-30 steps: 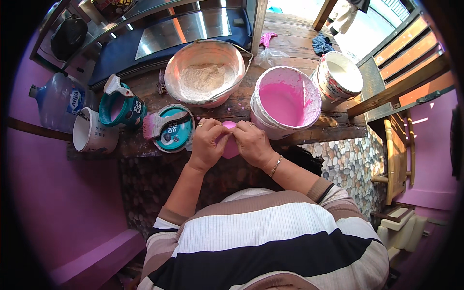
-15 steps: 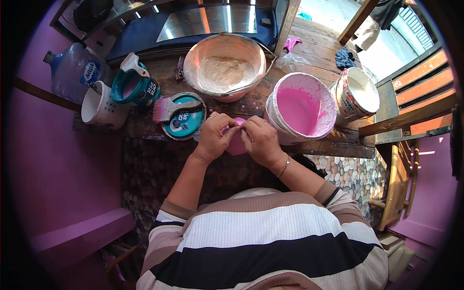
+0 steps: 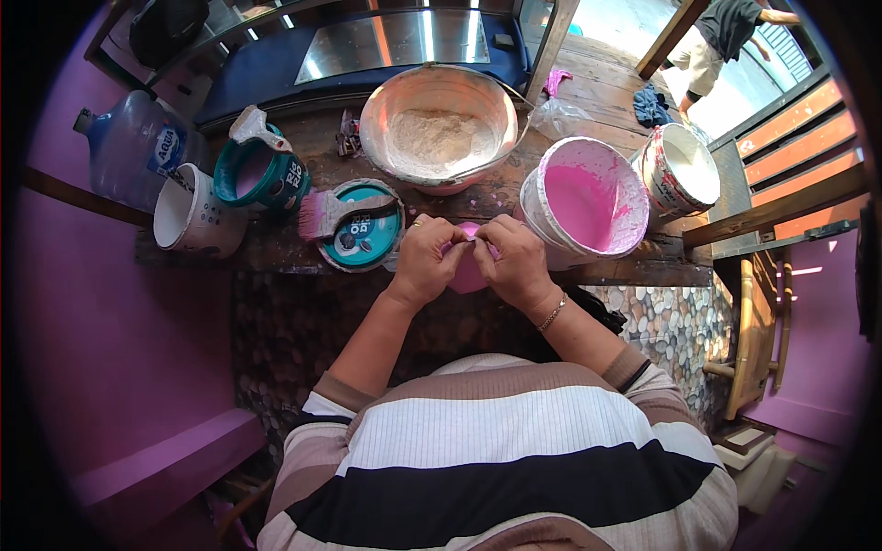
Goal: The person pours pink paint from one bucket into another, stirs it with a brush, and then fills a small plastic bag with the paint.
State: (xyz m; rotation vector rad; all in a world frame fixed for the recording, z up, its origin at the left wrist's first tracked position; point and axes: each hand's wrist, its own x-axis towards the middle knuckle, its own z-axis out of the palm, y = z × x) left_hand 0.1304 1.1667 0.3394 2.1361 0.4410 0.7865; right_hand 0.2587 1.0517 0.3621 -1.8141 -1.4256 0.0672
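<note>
My left hand and my right hand meet at the table's front edge, fingertips pinched together. Both grip the top of a pink, rounded thing that looks like a balloon or a filled bag; it hangs below my fingers, partly covered by them. Just left of my left hand, a paintbrush with pink-stained bristles lies across a teal-lidded tub. To the right of my right hand is a white bucket of pink paint. Beyond my hands stands a wide bucket of pale powder.
On the left are a large water jug, a white bucket and a teal pail with a brush on it. At right stands another white bucket. Clear plastic lies behind. A person is outside at top right.
The view has shifted slightly, so the hands and table things sit a little further right. The hands keep pinching the pink thing. The person outside shows more fully, an arm stretched out.
</note>
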